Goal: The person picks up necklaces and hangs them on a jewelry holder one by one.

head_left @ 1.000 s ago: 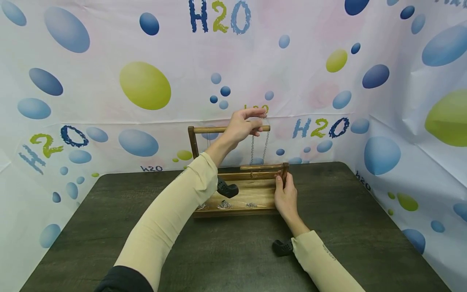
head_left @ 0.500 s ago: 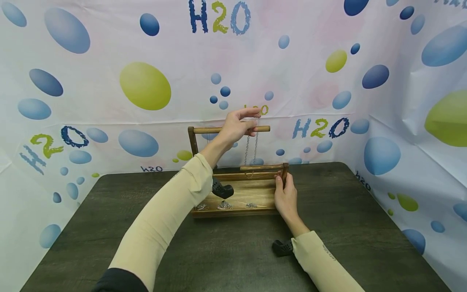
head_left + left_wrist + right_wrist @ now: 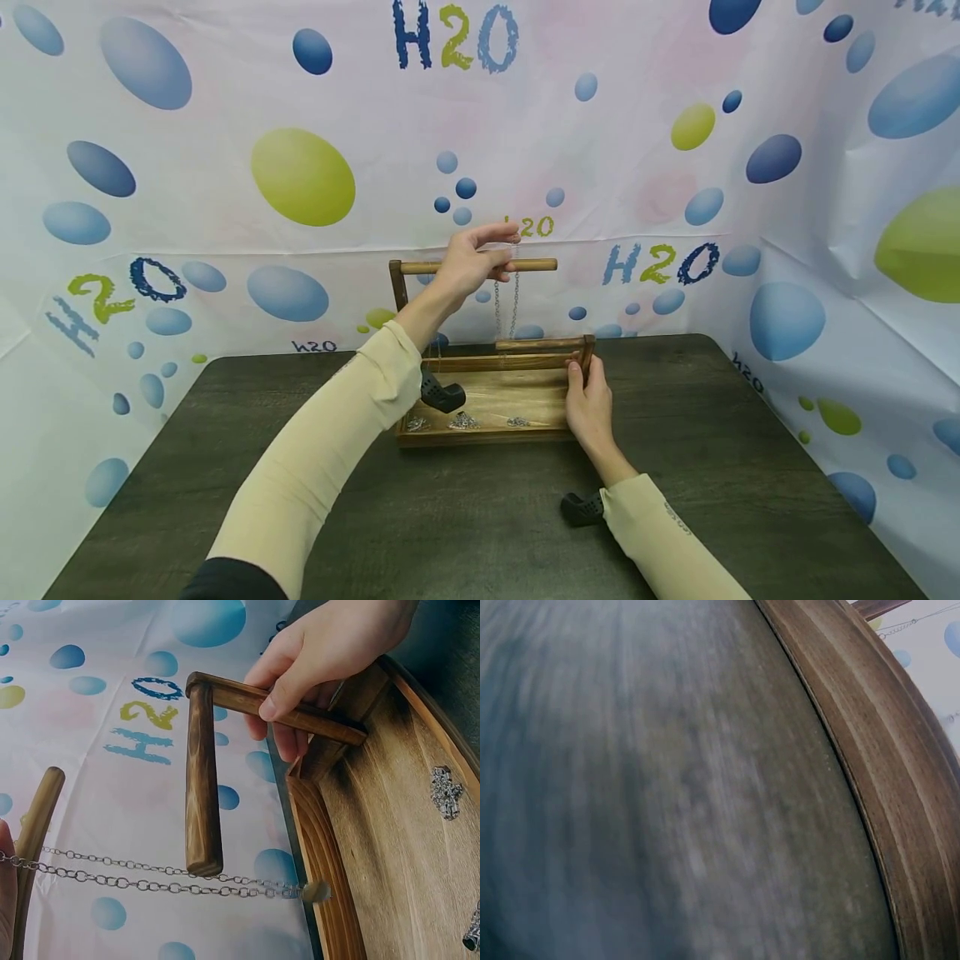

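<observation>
A wooden jewelry stand with a long upper bar (image 3: 536, 264), a shorter lower bar (image 3: 540, 343) and a tray base (image 3: 517, 387) stands on the table. My left hand (image 3: 468, 262), at the upper bar, pinches a silver chain necklace (image 3: 497, 308) whose two strands hang down. In the left wrist view a small roundish pendant (image 3: 316, 891) is at the chain's far end, and the strands pass on either side of the upper bar. My right hand (image 3: 588, 404) grips the short post (image 3: 587, 358) at the stand's right end. The right wrist view shows no fingers.
Small heaps of silver chain (image 3: 463, 421) lie along the tray's front. Thin strands (image 3: 432, 354) hang at the stand's left, partly behind my left arm. The dark table (image 3: 465, 517) meets a patterned curtain (image 3: 637, 183) behind the stand.
My left hand has slid leftward along the upper bar, and the hanging necklace has moved left with it. My right hand stays on the post.
</observation>
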{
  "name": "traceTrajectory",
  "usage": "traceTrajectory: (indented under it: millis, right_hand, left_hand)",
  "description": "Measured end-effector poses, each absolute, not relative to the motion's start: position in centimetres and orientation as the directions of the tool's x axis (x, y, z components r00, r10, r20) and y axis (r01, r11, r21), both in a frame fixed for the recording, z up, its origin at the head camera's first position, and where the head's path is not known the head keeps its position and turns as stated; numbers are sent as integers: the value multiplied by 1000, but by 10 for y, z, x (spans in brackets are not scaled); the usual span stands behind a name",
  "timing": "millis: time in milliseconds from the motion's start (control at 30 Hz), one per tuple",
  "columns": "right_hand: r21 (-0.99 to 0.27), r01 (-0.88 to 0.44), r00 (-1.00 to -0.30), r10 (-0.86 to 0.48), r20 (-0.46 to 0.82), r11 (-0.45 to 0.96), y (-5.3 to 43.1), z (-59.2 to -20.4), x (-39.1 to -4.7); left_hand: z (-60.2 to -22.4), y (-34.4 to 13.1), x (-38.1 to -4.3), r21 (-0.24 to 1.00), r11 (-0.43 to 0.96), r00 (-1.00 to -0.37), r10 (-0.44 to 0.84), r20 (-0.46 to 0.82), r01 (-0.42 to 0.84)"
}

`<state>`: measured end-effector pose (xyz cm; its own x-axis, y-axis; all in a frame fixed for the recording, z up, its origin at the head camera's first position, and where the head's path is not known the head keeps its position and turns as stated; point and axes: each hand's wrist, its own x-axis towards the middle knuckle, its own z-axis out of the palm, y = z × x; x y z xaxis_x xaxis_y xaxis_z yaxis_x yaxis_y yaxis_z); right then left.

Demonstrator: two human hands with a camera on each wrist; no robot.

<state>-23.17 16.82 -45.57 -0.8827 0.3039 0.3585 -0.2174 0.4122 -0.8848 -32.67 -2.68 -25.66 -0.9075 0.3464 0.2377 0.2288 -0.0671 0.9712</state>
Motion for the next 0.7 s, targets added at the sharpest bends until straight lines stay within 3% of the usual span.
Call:
traceTrajectory:
  millis: [700]
  right_hand:
    - [-893, -206, -895, 291, 337, 400, 169, -455, -232]
  left_hand:
    - [-257, -63, -318, 964, -75, -916, 301, 265, 254]
